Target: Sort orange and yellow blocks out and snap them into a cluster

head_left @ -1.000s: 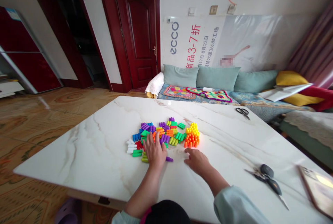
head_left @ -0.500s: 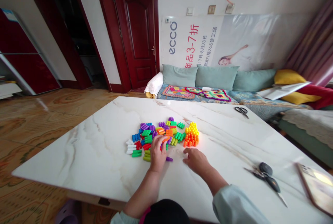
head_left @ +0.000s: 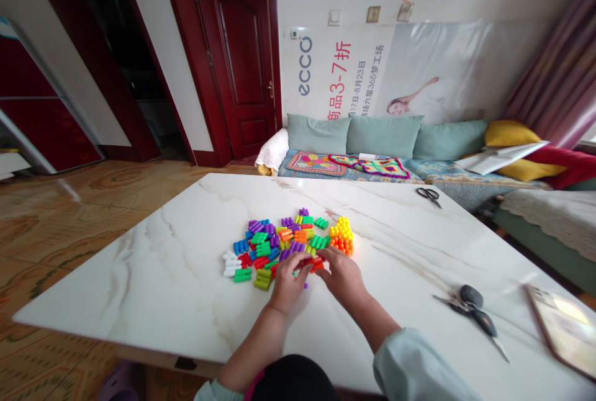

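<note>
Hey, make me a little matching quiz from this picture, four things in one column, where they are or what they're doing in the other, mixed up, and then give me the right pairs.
Things:
1. left hand and right hand
2. white pieces
3. phone
4. teal pillows

Places or states:
A. lined up along the back of the sofa
B. left end of the colourful pile
C. both on one orange-red piece
D. lower right of the picture

Right pairs: 1-C, 2-B, 3-D, 4-A
</note>
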Available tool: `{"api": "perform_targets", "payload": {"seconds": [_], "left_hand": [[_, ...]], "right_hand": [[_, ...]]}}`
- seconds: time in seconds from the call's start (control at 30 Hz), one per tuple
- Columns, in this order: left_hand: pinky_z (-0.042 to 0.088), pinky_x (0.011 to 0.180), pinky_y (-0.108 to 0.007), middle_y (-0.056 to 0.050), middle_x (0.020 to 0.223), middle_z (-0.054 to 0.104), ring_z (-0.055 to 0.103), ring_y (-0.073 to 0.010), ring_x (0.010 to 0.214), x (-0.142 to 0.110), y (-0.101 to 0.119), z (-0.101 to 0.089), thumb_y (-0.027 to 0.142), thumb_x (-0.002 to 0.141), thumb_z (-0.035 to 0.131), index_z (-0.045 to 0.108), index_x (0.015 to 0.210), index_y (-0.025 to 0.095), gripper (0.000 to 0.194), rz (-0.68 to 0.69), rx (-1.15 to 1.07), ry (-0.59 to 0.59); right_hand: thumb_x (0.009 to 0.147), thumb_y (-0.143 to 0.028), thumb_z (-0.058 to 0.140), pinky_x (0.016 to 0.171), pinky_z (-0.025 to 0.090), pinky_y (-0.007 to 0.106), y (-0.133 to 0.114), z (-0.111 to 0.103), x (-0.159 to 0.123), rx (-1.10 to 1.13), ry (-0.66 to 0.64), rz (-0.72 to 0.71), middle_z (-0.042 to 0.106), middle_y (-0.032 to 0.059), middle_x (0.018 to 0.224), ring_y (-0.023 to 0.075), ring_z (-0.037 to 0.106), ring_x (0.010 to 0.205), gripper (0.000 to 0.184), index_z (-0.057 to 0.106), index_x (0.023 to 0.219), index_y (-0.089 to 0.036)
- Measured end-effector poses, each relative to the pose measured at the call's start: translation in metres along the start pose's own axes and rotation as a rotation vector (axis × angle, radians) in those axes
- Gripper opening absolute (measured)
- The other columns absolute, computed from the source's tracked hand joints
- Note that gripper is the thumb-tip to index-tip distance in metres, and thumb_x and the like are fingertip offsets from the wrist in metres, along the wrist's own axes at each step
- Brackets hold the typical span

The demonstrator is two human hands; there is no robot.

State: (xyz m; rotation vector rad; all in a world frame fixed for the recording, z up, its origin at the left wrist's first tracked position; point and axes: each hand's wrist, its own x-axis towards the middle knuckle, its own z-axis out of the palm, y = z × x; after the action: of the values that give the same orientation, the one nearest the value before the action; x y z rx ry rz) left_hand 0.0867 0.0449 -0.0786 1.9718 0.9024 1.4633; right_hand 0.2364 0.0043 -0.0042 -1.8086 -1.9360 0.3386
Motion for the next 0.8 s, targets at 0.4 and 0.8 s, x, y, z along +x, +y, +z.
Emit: {"api": "perform_targets", "payload": {"seconds": [0.4, 0.8], "left_hand": [[0.054, 0.059, -0.022, -0.004, 0.081, 0.064, 0.063, -0.0153, 0.075, 0.004, 0.009, -0.001, 0.031, 0.079, 0.066, 0.064, 0.078, 0.017, 0.015, -0.229, -0.192, 0.055], [0.055, 0.055, -0.025, -0.001, 0.067, 0.066, 0.064, -0.0143, 0.059, 0.001, 0.002, 0.004, 0.036, 0.073, 0.072, 0.060, 0.083, 0.016, 0.025, -0.501, -0.529, 0.060]], "right_hand": [[0.075, -0.012, 0.065, 0.072, 0.046, 0.027, -0.015, 0.010, -0.003, -0.226, -0.002, -0.087, 0.057, 0.0056, 0.114, 0.0196, 0.056, 0.101, 0.043, 0.054, 0.115, -0.022], [0.089, -0.017, 0.047, 0.063, 0.039, 0.023, -0.009, 0.014, -0.002, -0.220, -0.139, -0.097, 0.064, 0.0042, 0.094, 0.0157, 0.061, 0.084, 0.018, 0.064, 0.092, -0.021]]}}
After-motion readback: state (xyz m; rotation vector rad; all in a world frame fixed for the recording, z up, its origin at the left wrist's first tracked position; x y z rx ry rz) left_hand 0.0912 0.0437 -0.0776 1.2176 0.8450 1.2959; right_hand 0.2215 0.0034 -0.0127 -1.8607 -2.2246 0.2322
